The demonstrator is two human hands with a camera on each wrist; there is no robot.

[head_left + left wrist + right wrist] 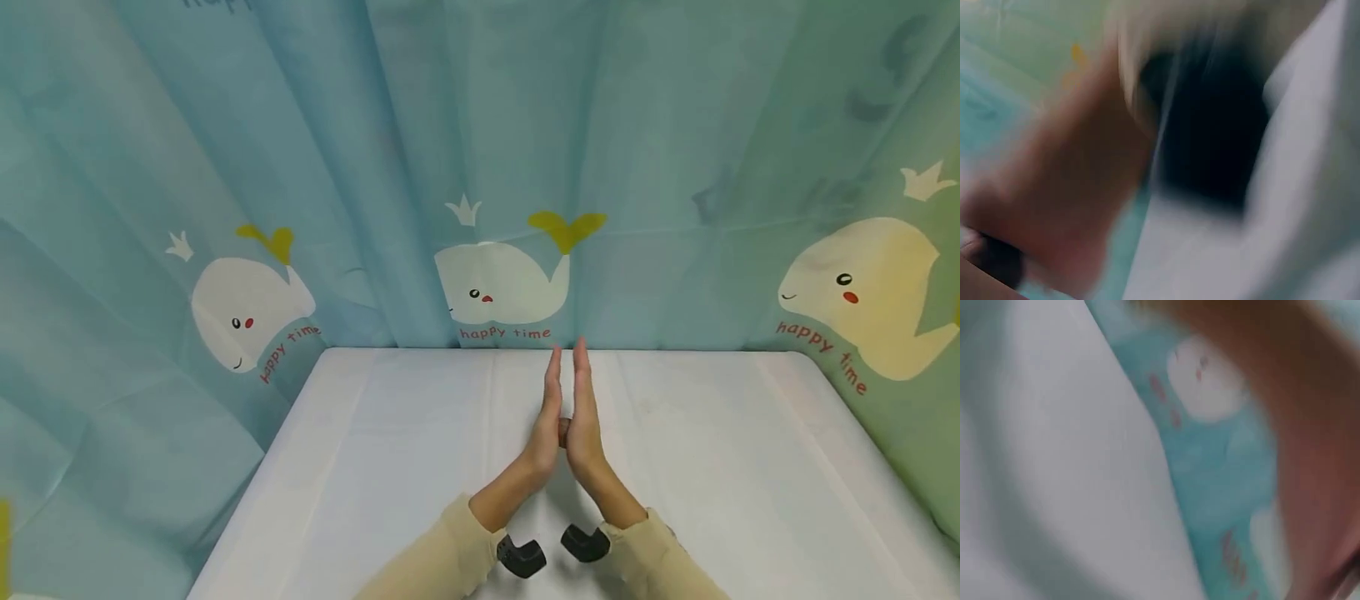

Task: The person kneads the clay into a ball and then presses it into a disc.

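Above the white table, in the head view, my left hand (544, 437) and right hand (585, 429) face each other palm to palm. Their straight fingers point toward the table's far edge, with a narrow gap between the fingertips. A small brown, rounded thing (563, 432) is held between the palms; its kind cannot be told, as the hands cover most of it. The left wrist view is blurred, with a dark patch (999, 259) beside the palm at lower left. In the right wrist view the right hand (1322, 444) is a blur along the right side.
The white table (420, 417) has rounded far corners. A blue-green curtain (660, 167) printed with white whales hangs behind it and along both sides. Black wrist devices (522, 557) sit at the beige sleeves (442, 554).
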